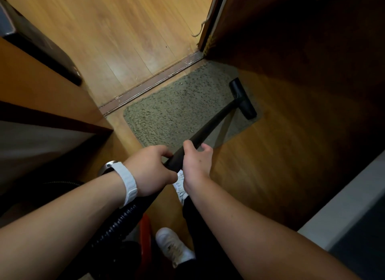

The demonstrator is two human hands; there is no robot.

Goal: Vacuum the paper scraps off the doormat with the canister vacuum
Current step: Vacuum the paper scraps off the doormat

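Hands first: your left hand (pixel 150 171) curls its fingers round the black wand (pixel 174 159), and your right hand (pixel 195 165) wraps it just beside. On the doormat (pixel 208 87), the nozzle (pixel 242 98) sits at the right end; keep it flat and pull slow, overlapping strokes. Scraps are too small to make out.

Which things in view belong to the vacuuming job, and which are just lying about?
Job: doormat, nozzle on its right end, wand gripped by left hand and right hand, ribbed hose.
Lying about: dark box on the left ledge, cord by the door.
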